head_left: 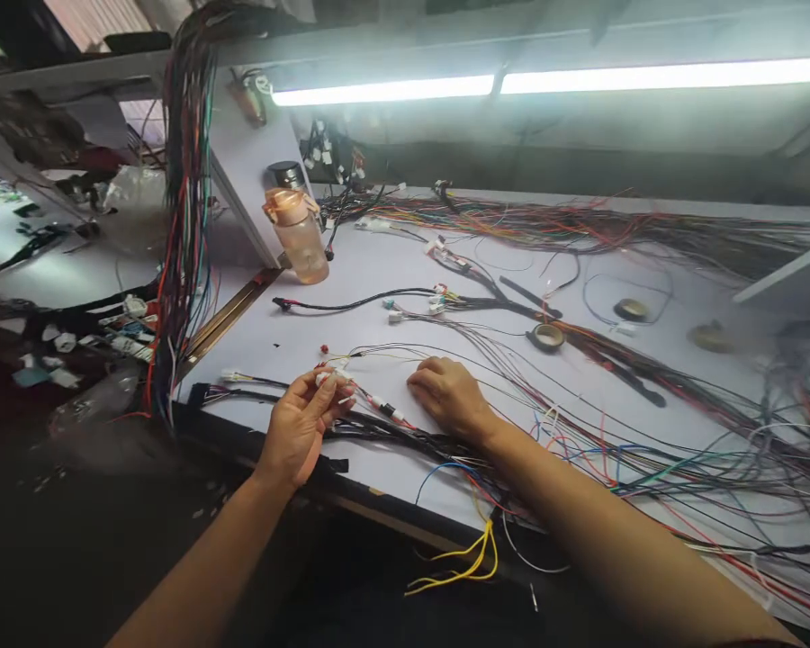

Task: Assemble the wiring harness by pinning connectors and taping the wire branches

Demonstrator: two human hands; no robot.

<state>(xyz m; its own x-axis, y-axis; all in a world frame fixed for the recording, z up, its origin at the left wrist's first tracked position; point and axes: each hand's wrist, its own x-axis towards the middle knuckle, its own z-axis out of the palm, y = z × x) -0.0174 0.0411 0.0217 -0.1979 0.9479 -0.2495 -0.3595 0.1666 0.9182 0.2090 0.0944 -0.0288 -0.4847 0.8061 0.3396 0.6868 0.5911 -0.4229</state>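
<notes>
Near the front edge of the white table, my left hand [303, 418] pinches a white wire connector [328, 380] between thumb and fingers. Red and white wires lead from it towards a second white connector with a black part [386, 409]. To the right, my right hand [449, 396] rests on the table with its fingers curled under; what they hold, if anything, is hidden. Thin loose wires [411, 349] run just behind both hands. Black-wrapped cable bundles [405, 436] pass beneath and between my wrists. A small red connector [324, 348] lies just beyond my left hand.
A bottle with an orange lid [301, 238] stands at the back left. Beside it a thick bundle of wires [189, 198] hangs down. Tape rolls [548, 337] lie among harnesses at right. Yellow wires [476, 562] droop over the front edge. A tube light [648, 76] glows above.
</notes>
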